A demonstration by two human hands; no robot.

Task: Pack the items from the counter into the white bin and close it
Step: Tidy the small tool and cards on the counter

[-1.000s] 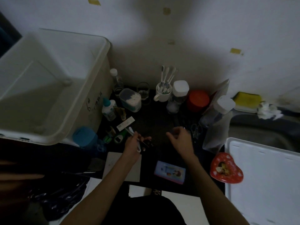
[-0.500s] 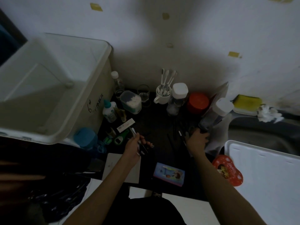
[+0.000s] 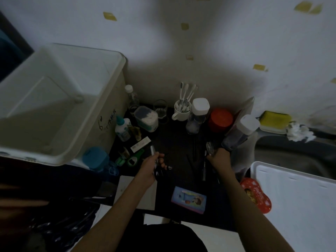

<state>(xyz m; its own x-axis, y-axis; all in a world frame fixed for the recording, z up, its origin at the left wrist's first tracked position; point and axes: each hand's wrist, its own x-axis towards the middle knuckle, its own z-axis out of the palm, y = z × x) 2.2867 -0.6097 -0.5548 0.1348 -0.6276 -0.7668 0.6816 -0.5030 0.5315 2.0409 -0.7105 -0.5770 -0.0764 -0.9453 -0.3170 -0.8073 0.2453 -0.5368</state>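
- Bin first: the white bin [image 3: 60,106] stands open at the far left of the counter [image 3: 178,142], looking empty inside, so anything gathered has to travel left and up over its rim.
- Small clutter beside the bin's wall, a blue cup [image 3: 95,157], a dropper bottle [image 3: 122,128], a green opener [image 3: 135,158], is still to be packed; a carry toward the bin should pass above these rather than sweep through them.
- Left hand [image 3: 151,169] holds a small bundle: fingers curled and pressed around a white pen-like stick [image 3: 152,150] and some darker slim things I cannot make out. Keep that grip closed and tips pointing up, so nothing slips out.
- Right hand [image 3: 219,159] is down among dark slim items on the dark counter, fingers bent around something shiny [image 3: 210,147]; whether it is truly pinched I cannot tell.
- My judgement: the step is collecting loose slim pieces. Best to pass each find into the left bundle, then drop the lot in the bin together.
- Tall jar [image 3: 240,132] leans just beside the right hand; lift straight up to avoid knocking it.
- Lid [image 3: 294,197], presumably the bin's, waits at far right.
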